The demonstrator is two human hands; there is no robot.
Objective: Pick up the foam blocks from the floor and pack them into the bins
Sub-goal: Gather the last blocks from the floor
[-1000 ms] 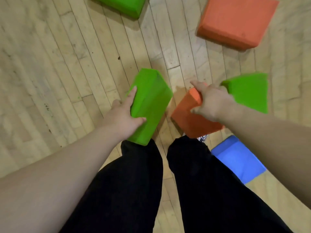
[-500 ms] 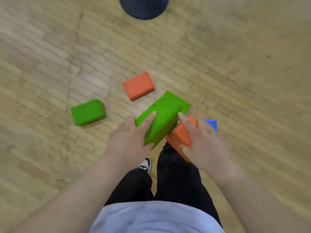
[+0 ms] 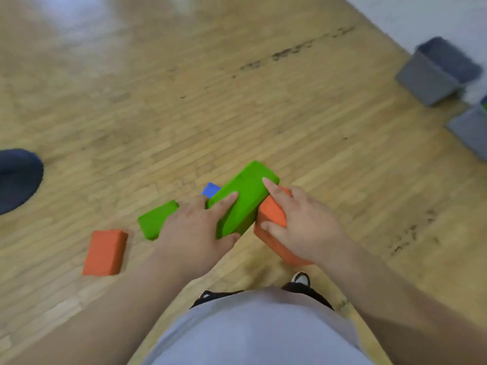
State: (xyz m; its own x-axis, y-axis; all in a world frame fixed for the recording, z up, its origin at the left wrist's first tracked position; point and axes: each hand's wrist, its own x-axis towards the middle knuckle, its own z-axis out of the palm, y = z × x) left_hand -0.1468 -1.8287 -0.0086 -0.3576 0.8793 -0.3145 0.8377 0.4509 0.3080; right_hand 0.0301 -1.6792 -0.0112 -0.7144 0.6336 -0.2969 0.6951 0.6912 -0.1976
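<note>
Dark round object (image 3: pixel 15 180) cut off at the left edge, orange block (image 3: pixel 105 252) and green block (image 3: pixel 155 222) on the floor, left hand (image 3: pixel 195 233) clamping the long green block (image 3: pixel 243 198), blue block (image 3: pixel 210 190) mostly hidden, right hand (image 3: pixel 305 225) gripping an orange block (image 3: pixel 271 216), blurred grey bins (image 3: pixel 432 75) far right

Floor (image 3: pixel 263 106): pale wooden strip boards beneath you, with dark scuff marks toward the far right and near right.

On it, to your left:
- orange foam block (image 3: pixel 105 252), lying flat, nearest you;
- green foam block (image 3: pixel 155 220), just beside the orange one, partly hidden;
- blue foam block (image 3: pixel 210 189), only a corner showing;
- dark blue round object (image 3: pixel 17 180) at the left edge, blurred.

Far right, by the wall:
- grey bin (image 3: pixel 436 72);
- second grey bin (image 3: pixel 471 130), cut by the frame edge.
</note>
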